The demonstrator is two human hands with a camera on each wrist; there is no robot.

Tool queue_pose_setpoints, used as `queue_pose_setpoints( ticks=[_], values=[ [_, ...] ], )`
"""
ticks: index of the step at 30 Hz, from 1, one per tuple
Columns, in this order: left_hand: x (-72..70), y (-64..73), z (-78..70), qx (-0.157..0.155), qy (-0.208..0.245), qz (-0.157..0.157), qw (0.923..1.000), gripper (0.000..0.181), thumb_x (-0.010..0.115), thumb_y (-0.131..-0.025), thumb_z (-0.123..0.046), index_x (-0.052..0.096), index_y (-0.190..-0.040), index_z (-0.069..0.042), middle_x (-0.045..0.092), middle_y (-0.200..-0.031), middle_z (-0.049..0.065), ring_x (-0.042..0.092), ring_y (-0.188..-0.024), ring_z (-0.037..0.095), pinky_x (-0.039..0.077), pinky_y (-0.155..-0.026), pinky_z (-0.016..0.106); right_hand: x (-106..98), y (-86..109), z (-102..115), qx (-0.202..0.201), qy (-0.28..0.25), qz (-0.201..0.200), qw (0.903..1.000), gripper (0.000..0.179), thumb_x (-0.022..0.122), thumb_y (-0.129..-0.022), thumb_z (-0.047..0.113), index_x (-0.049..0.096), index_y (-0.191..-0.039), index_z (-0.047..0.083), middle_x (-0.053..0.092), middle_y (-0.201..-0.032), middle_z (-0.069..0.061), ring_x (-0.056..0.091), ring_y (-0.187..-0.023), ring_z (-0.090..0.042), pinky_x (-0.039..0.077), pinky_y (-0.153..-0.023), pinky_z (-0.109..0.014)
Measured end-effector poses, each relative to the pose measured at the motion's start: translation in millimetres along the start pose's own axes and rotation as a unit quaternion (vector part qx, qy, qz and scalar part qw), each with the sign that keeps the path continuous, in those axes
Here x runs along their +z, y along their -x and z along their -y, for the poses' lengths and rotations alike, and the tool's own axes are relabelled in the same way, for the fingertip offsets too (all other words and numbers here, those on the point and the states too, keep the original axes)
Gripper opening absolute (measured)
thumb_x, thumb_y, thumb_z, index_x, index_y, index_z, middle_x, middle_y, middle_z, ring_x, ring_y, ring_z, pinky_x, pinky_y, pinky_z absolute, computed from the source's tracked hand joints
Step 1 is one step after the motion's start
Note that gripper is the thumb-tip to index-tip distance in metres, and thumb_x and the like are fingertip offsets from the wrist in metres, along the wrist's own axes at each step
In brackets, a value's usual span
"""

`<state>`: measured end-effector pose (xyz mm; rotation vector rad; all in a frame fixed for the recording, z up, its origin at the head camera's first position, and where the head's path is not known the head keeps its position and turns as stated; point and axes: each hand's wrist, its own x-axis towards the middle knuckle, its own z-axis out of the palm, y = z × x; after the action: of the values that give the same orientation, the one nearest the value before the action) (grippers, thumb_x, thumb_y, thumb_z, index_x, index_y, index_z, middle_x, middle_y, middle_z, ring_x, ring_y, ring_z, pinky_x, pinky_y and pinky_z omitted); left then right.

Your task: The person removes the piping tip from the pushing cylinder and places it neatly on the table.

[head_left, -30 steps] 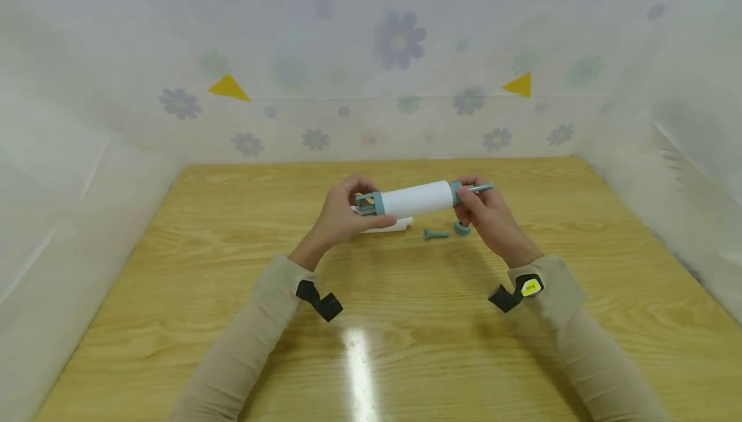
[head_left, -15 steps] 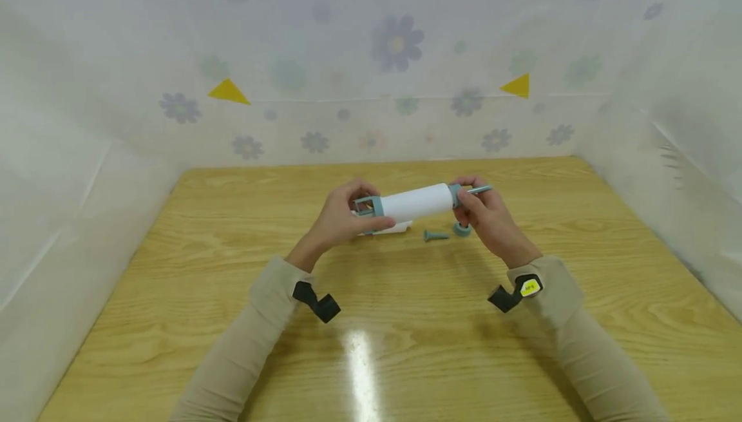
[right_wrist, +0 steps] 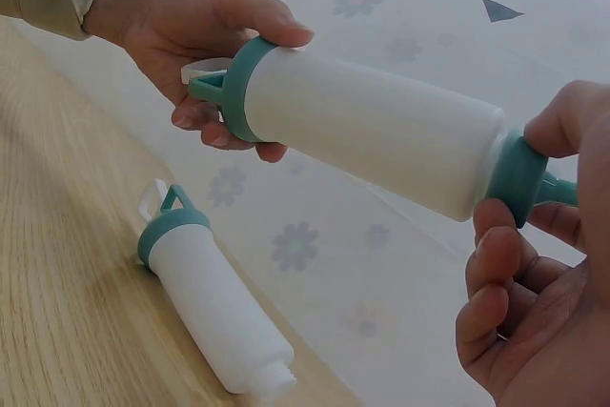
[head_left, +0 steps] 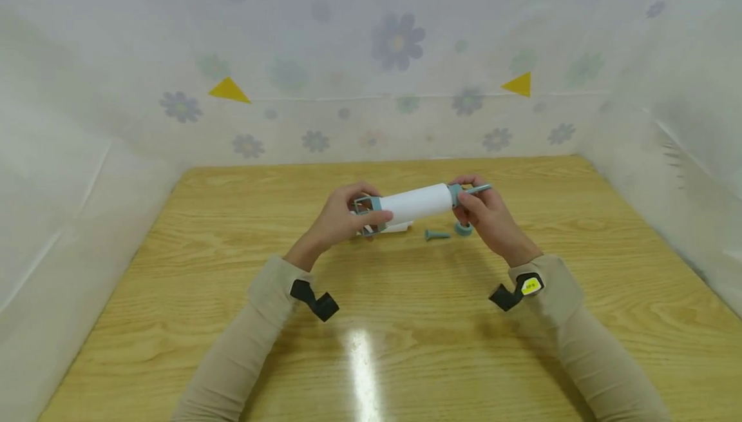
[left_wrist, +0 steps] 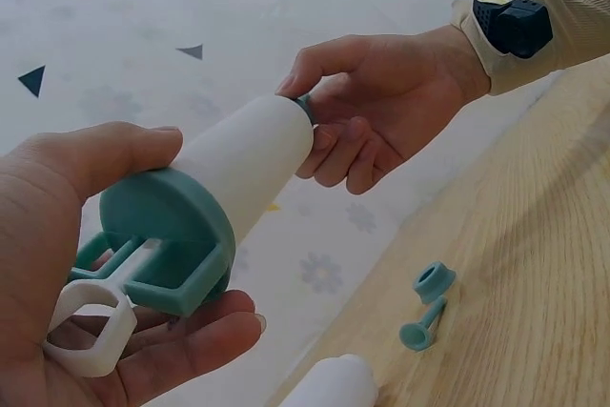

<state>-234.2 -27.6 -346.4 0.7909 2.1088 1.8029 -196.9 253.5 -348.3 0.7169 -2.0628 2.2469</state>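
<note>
An icing syringe (head_left: 416,204) with a white barrel is held in the air, nearly level, between both hands. My left hand (head_left: 342,216) grips its green handled cap (left_wrist: 172,226), thumb along the cap's edge; a white plunger ring (left_wrist: 95,326) sticks out beside the fingers. At the other end my right hand (head_left: 493,219) pinches the green collar (right_wrist: 515,178), from which a slim green nozzle (head_left: 478,188) points right. A second white syringe (right_wrist: 219,307) with a green cap lies on the table below.
On the wooden table (head_left: 371,306) lie a loose green nozzle (head_left: 437,235) and a green ring collar (head_left: 463,229), right of the second syringe. A flowered sheet (head_left: 400,113) hangs behind the table's far edge, with more sheeting at both sides.
The handled cap end has turned a little in my left hand and sunk slightly. My right hand stays almost still at the collar.
</note>
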Motion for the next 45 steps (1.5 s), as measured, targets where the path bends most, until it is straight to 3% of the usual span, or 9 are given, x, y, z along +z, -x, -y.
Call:
queue_pose_setpoints(
  ticks=[5,10,18,22,25,29,34,39,45],
  values=[
    [0.7,0.3,-1.6,-0.007,0.012,0.01,0.9999,0.023,0.065,-0.091,-0.013,0.06,-0.111,-0.003,0.065,-0.075,0.009,0.062,-0.072,0.049,0.049,-0.066,0.067,-1.1,-0.7,0.3,-0.005,-0.003,0.003,1.0,0.012,0.041,-0.104,0.016,0.05,-0.113,0.016,0.047,-0.076,-0.001,0.03,-0.061,-0.022,0.027,-0.057,-0.031],
    [0.1,-0.3,-0.1,-0.02,0.017,0.017,0.9995,0.02,0.062,-0.093,-0.014,0.062,-0.108,-0.002,0.064,-0.072,0.006,0.063,-0.062,0.03,0.049,-0.064,0.067,-0.1,-0.4,0.8,-0.008,-0.008,0.011,0.9999,0.013,0.041,-0.104,0.015,0.051,-0.112,0.017,0.047,-0.079,0.0,0.03,-0.062,-0.022,0.026,-0.057,-0.033],
    [0.7,0.4,0.9,-0.013,0.009,0.014,0.9998,0.021,0.064,-0.092,-0.015,0.062,-0.108,-0.003,0.065,-0.074,0.012,0.062,-0.068,0.043,0.051,-0.061,0.064,-0.3,-0.7,-0.7,-0.019,-0.025,0.018,0.9993,0.015,0.04,-0.103,0.015,0.052,-0.112,0.016,0.048,-0.08,0.001,0.029,-0.061,-0.021,0.025,-0.056,-0.033],
    [2.8,1.4,1.3,0.011,-0.016,-0.008,0.9998,0.026,0.071,-0.086,-0.012,0.062,-0.11,-0.004,0.066,-0.086,0.018,0.065,-0.068,0.027,0.056,-0.055,0.045,-2.3,-0.1,-5.2,-0.01,-0.052,0.019,0.9984,0.017,0.041,-0.104,0.024,0.054,-0.113,0.018,0.051,-0.082,0.003,0.031,-0.06,-0.019,0.023,-0.056,-0.031],
    [5.0,0.6,1.9,0.047,-0.046,-0.034,0.9973,0.031,0.076,-0.081,-0.009,0.063,-0.109,-0.005,0.065,-0.096,0.016,0.065,-0.076,0.02,0.055,-0.059,0.032,-3.3,-0.8,-9.6,-0.009,-0.07,0.032,0.997,0.022,0.039,-0.104,0.032,0.056,-0.111,0.019,0.053,-0.082,0.004,0.032,-0.059,-0.019,0.025,-0.053,-0.029],
    [8.7,-0.5,2.5,0.096,-0.085,-0.061,0.9899,0.036,0.082,-0.075,-0.009,0.065,-0.107,-0.006,0.064,-0.103,0.012,0.064,-0.085,0.023,0.055,-0.068,0.03,-2.9,-1.8,-12.4,-0.005,-0.055,0.048,0.9973,0.029,0.034,-0.104,0.038,0.054,-0.107,0.018,0.051,-0.076,0.002,0.03,-0.058,-0.02,0.028,-0.051,-0.027],
    [11.8,-0.1,1.6,0.128,-0.11,-0.076,0.9827,0.038,0.083,-0.074,-0.01,0.064,-0.106,-0.006,0.066,-0.102,0.011,0.064,-0.085,0.026,0.055,-0.068,0.032,-1.7,-0.8,-8.8,0.035,0.0,0.014,0.9993,0.03,0.037,-0.103,0.04,0.043,-0.095,0.012,0.044,-0.076,0.0,0.03,-0.06,-0.017,0.024,-0.056,-0.032],
    [11.5,0.1,3.0,0.12,-0.109,-0.078,0.9837,0.036,0.083,-0.074,-0.01,0.064,-0.105,-0.006,0.065,-0.1,0.012,0.064,-0.081,0.025,0.056,-0.067,0.032,-2.4,0.1,-8.6,0.043,0.016,0.005,0.999,0.023,0.039,-0.104,0.032,0.04,-0.091,0.013,0.036,-0.074,0.0,0.024,-0.061,-0.018,0.019,-0.063,-0.037],
    [11.7,0.4,3.7,0.066,-0.072,-0.073,0.9926,0.03,0.08,-0.078,-0.013,0.066,-0.103,-0.006,0.065,-0.095,0.013,0.066,-0.075,0.024,0.058,-0.06,0.035,-5.0,1.7,-9.6,0.03,0.008,0.012,0.9994,0.012,0.042,-0.104,0.026,0.048,-0.1,0.015,0.037,-0.076,0.0,0.025,-0.063,-0.018,0.019,-0.063,-0.037]
  ],
)
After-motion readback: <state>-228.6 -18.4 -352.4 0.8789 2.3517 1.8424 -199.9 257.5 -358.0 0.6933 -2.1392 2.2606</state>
